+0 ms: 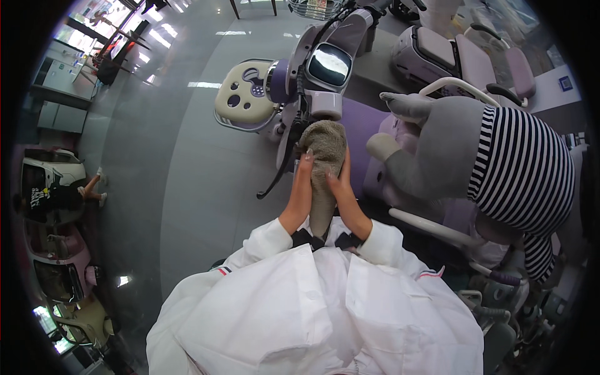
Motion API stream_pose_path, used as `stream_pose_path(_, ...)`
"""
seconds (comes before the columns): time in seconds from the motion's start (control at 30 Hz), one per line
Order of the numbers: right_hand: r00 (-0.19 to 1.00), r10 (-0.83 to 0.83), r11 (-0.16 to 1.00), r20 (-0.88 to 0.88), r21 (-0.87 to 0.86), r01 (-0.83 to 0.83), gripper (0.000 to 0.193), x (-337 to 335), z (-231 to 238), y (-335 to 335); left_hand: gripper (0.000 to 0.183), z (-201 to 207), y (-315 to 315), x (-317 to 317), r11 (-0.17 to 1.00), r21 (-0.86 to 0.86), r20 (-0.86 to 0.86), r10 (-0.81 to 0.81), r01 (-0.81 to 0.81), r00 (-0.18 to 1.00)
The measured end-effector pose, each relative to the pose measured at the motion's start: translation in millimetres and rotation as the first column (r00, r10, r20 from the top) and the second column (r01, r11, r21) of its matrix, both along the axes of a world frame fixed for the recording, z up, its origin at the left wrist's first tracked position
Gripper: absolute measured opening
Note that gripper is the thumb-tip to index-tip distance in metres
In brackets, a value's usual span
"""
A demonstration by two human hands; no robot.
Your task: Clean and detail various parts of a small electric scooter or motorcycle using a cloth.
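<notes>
I see the left hand and right hand hold a long, fuzzy grey-brown cloth between them, running straight ahead.

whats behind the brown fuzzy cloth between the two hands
Past the upper end of the cloth, held between the left hand and right hand, a lilac scooter housing shows, beside a purple panel. Whatever lies directly behind the cloth is covered.
</notes>
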State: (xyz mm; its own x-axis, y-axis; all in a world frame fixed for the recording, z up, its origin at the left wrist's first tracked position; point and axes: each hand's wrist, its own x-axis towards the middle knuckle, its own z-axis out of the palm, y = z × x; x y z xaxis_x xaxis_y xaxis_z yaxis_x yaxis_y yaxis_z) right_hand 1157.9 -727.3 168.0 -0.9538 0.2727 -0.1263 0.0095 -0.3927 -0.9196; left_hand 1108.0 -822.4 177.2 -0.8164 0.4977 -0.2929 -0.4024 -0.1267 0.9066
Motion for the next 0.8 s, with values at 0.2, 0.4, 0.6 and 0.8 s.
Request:
stream_pose_path(0.2, 0.991, 0.128, 0.878, -0.038, -0.460, -0.131, 0.075, -21, -7, 30, 0.061, -7, 6, 11, 0.997, 0.069, 0.018, 0.027, -0.028, 0.999)
stream_pose_path(0.4, 0.996, -0.056, 0.960, 0.070, -0.270, 0.073, 0.062, -5, -2, 3, 0.055, -3, 11, -12, 0.988, 0.148, 0.259, 0.004, -0.044, 0.966)
stream_pose_path(0.6, 0.985, 0.174, 0.782, 0.018, -0.610, -0.127, 0.054, -28, -16, 34, 0.054, -18, 11, -4, 0.987, 0.158, 0.211, -0.004, -0.030, 0.978)
stream_pose_path(0.8, 0.966, -0.131, 0.873, 0.225, -0.435, 0.220, 0.048, -7, -11, -6, 0.055, -24, 8, -20, 0.964, 0.267, 0.369, -0.118, 0.017, 0.922)
